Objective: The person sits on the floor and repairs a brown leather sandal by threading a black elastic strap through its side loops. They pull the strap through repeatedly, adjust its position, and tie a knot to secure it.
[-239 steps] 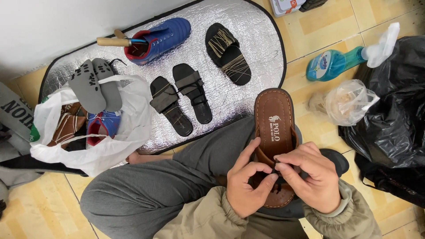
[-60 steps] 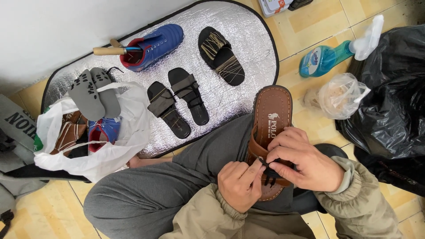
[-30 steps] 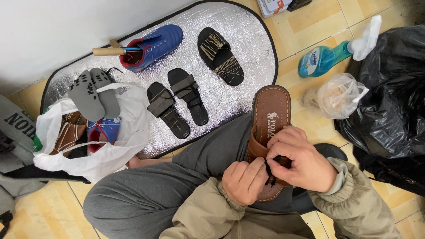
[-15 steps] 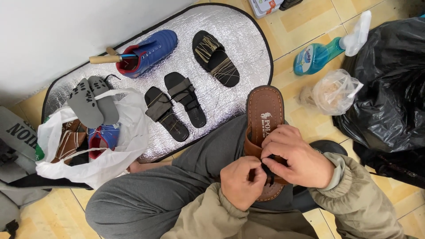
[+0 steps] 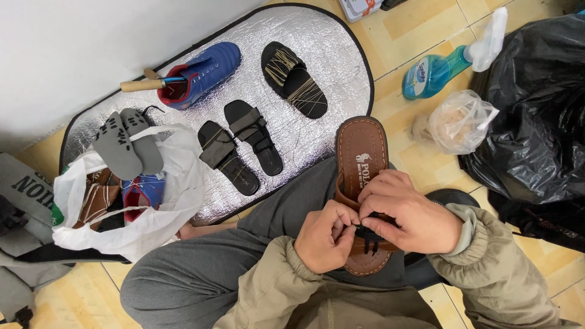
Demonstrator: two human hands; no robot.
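both hands have barely shifted since half a second ago: left hand (image 5: 326, 237) and right hand (image 5: 407, 213), fingers curled tight, pinch black thread (image 5: 365, 234) on the smooth brown leather sandal (image 5: 362, 158)

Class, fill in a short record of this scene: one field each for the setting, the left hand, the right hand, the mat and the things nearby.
Setting: person seated on a tiled floor
Left hand: pinching black thread at the brown sandal
Right hand: on the sandal's strap
Mat: silver, holding a blue shoe and black sandals
Nearby: white bag, spray bottle, black bag
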